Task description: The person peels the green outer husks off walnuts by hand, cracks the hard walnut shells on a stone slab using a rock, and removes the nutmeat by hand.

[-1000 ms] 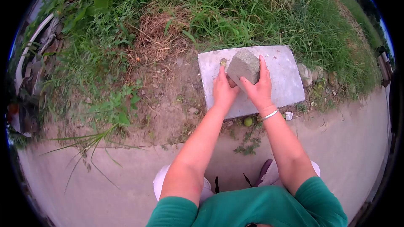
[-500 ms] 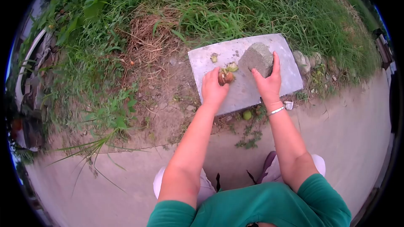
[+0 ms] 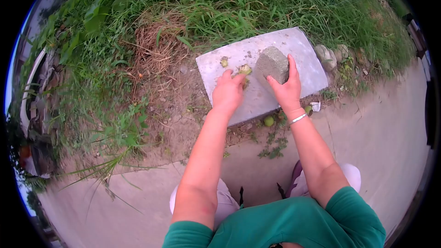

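A rough grey stone block (image 3: 273, 64) stands on the pale flat slab (image 3: 301, 71). My right hand (image 3: 288, 89) grips the block's right side, with the thumb on its near face and the fingers along its edge. My left hand (image 3: 228, 92) is over the left part of the slab, palm down, its fingers closed round something mostly hidden. Just beyond those fingers lie crushed green-yellow husk pieces (image 3: 244, 69), and a smaller piece (image 3: 224, 61) lies further up the slab.
A round green fruit (image 3: 268, 121) lies by the slab's near edge, another (image 3: 308, 109) near my right wrist. Rounded stones (image 3: 326, 58) sit right of the slab. Grass (image 3: 239, 4) grows behind, and concrete pavement (image 3: 367, 142) runs in front.
The block has shifted from between both hands to the right, in my right hand. My left hand has parted from it and moved left to the brown, husked piece, now mostly covered.
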Action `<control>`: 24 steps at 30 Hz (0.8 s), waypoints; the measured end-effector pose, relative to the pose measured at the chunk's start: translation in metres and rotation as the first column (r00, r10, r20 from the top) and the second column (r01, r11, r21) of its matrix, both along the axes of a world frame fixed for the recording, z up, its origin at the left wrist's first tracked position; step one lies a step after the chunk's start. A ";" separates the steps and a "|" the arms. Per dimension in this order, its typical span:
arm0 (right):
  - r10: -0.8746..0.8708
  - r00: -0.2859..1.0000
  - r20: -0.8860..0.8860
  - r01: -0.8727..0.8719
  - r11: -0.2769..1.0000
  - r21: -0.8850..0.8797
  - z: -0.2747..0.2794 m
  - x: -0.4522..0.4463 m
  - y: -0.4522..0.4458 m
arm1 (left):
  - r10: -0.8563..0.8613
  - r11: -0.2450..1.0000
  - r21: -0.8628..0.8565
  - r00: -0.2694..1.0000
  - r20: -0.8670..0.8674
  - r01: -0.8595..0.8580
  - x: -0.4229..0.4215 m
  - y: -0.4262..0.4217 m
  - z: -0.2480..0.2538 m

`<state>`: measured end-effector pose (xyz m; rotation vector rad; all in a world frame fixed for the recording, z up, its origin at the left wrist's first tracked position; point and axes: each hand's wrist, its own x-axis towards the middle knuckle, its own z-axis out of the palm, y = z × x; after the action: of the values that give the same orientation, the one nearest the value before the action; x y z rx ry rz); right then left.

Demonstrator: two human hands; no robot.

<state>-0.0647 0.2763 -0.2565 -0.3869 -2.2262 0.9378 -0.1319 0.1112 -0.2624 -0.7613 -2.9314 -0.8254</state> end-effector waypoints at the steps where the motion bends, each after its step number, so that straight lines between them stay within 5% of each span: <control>1: -0.002 1.000 0.023 0.001 1.000 0.027 0.001 0.001 -0.001 | -0.005 1.000 -0.005 1.000 0.001 0.005 -0.002 -0.002 -0.002; 3: -0.007 0.999 0.047 0.005 0.999 0.046 0.003 0.003 -0.005 | 0.024 0.992 0.120 0.988 0.154 -0.043 -0.005 -0.007 -0.001; 11: 0.119 0.957 -0.264 -0.077 0.984 0.163 0.043 -0.006 -0.028 | 0.122 0.979 0.149 0.986 0.115 -0.139 -0.004 -0.016 -0.006; 15: 0.148 0.955 -0.258 -0.093 0.972 0.215 0.039 -0.002 -0.038 | 0.150 0.977 0.141 0.985 0.087 -0.161 -0.002 -0.012 -0.009; 17: 0.209 0.977 0.040 -0.210 0.912 0.353 0.019 0.004 -0.040 | 0.164 0.982 0.091 0.985 0.048 -0.168 -0.002 -0.011 -0.014; 24: 0.194 0.980 -0.041 -0.167 0.919 0.357 0.024 0.000 -0.040 | 0.165 0.985 0.045 0.985 0.042 -0.167 0.008 -0.011 0.000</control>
<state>-0.0649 0.2363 -0.2322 0.0201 -2.3287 0.6107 -0.1241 0.1003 -0.2621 -0.4951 -2.9451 -0.9015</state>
